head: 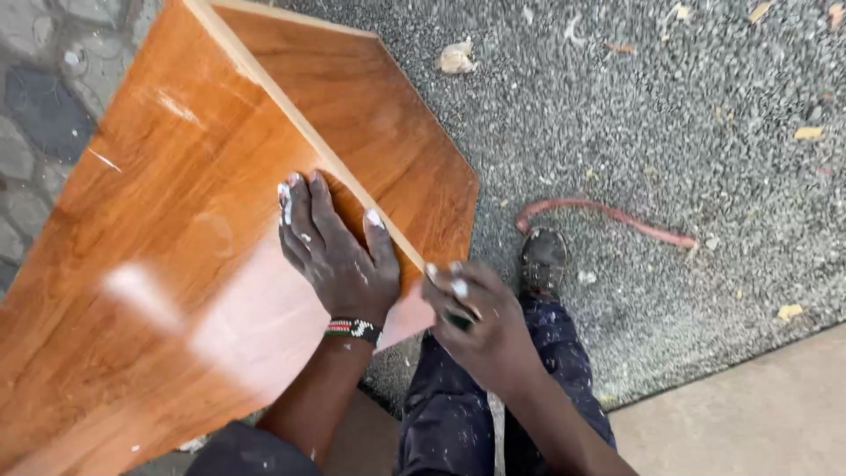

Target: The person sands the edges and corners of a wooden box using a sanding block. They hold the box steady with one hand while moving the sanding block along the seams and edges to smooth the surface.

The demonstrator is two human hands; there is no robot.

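While beside board edge point(264, 81), left hand point(339, 256)

Outdoor carpentry spot: wood-veneer board point(176, 264) over gritty ground point(661, 132) strewn with wood chips point(808, 133).

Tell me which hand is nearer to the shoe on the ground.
Right. The right hand hovers just beside the shoe, holding a small tool; the left hand lies flat on the wooden board, farther away.

wooden board point(176, 264) cut off at left edge, dark tool point(458, 319) mostly hidden in right fist
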